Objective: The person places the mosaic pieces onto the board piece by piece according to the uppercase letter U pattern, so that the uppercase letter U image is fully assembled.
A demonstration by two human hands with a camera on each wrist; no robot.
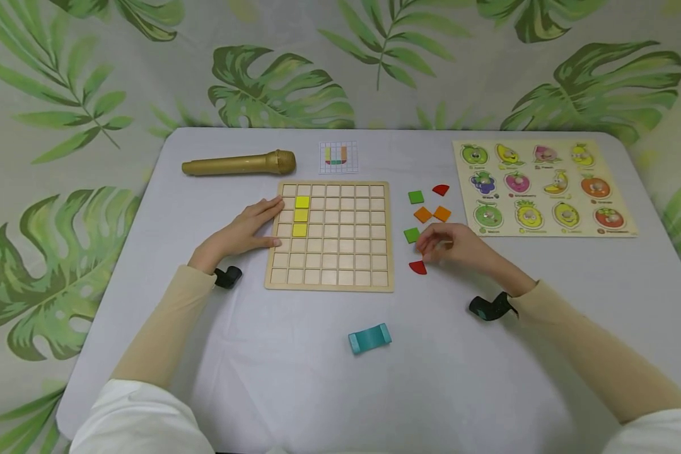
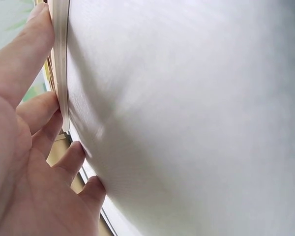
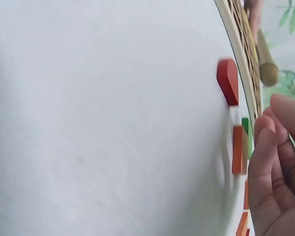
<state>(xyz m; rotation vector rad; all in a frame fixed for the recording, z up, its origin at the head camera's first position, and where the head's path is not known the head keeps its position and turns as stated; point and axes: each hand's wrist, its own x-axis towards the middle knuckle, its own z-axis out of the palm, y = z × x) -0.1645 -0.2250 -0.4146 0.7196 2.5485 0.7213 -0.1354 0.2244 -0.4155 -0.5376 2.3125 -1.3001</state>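
A wooden grid board (image 1: 329,291) lies on the table with three yellow square tiles (image 1: 301,215) stacked in one column near its left side. My left hand (image 1: 238,228) rests against the board's left edge, fingers extended and thumb on the frame; the left wrist view shows the thumb and fingertips along the rim (image 2: 61,59). To the right of the board, my right hand (image 1: 454,244) hovers over loose pieces with fingers bent. Near its fingertips are a green square (image 1: 412,235) and a red quarter-round piece (image 1: 417,267). An orange piece (image 3: 238,150) under this hand is hidden in the head view.
More pieces lie beyond the right hand: a green square (image 1: 416,197), two orange squares (image 1: 422,214) and a red quarter-round (image 1: 441,190). Behind the board are a pattern card (image 1: 338,157) and a gold microphone (image 1: 238,164). A fruit puzzle (image 1: 545,189) lies right; a teal block (image 1: 370,338) in front.
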